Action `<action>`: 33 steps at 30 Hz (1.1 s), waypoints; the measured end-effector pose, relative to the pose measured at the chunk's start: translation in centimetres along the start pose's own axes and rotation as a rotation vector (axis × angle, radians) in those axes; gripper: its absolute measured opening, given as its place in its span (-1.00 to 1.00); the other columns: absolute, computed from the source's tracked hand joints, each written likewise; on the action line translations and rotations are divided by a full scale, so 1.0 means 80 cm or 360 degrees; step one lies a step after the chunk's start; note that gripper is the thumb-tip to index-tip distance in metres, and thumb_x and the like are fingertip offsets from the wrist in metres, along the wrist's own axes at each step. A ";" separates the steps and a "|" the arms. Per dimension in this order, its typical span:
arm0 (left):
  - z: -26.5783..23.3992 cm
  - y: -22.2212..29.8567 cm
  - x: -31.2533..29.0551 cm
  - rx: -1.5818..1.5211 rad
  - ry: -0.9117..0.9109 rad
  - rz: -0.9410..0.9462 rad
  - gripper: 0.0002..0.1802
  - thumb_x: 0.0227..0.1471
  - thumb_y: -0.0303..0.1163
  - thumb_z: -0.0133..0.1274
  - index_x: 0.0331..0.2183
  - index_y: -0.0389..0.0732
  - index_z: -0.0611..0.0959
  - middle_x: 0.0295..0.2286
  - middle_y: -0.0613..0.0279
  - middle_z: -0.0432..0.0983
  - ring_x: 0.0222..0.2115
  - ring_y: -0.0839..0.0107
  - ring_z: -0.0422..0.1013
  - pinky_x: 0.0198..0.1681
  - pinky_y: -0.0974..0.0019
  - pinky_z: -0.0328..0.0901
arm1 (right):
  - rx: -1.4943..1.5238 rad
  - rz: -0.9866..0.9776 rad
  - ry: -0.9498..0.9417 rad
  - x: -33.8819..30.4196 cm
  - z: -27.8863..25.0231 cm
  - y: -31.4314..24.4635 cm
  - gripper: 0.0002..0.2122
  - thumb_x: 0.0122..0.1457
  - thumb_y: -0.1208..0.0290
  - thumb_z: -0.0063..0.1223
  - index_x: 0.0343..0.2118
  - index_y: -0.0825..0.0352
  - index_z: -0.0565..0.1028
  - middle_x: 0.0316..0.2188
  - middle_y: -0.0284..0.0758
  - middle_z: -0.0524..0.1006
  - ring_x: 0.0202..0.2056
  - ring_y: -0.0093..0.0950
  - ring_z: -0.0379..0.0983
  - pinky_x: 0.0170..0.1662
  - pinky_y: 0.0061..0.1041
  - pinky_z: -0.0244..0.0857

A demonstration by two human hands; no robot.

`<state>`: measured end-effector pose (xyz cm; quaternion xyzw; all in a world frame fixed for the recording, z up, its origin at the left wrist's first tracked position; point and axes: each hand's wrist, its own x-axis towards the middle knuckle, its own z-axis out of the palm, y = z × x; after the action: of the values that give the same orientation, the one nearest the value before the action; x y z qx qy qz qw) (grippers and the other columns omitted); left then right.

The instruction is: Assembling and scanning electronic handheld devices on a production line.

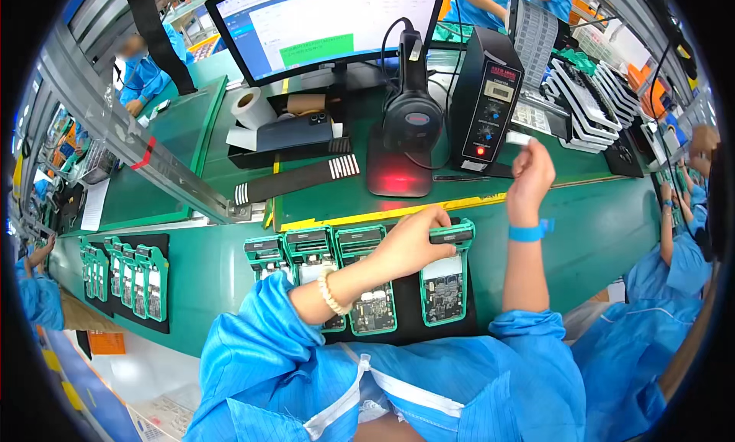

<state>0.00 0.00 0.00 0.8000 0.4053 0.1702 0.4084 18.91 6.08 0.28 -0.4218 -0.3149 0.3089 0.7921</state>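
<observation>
Boards in green frames number four on the black mat in front of us, side by side on the green table; a second group lies farther left, too overlapped for us to count surely. Our left hand has a narrow grip on the top bar of the rightmost board, fingers over its far edge and thumb on the near side, while the board lies on the mat. Our right hand is raised, its fingertips drawn together at one white label beside one black box; we cannot tell whether they pinch it. Beyond, we count one monitor, one scanner on its stand, and one white roll.
</observation>
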 end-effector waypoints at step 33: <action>-0.074 -0.057 -0.043 -0.2134 0.1302 -0.0180 -0.90 -0.15 -0.48 -0.08 -0.45 -0.14 0.40 -0.46 0.32 0.41 -0.40 0.42 0.36 -0.22 0.06 0.22 | -0.0027 0.0297 -0.0664 -0.054 0.008 -0.001 -0.84 0.02 0.38 -0.16 -0.63 0.29 0.32 -0.66 -0.50 0.28 -0.59 -0.76 0.08 -0.55 -0.72 -0.09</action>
<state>-8.02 1.87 0.20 0.2349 0.3744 0.6382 0.6303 15.79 3.06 -0.43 -0.3827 -0.4342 0.4587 0.6742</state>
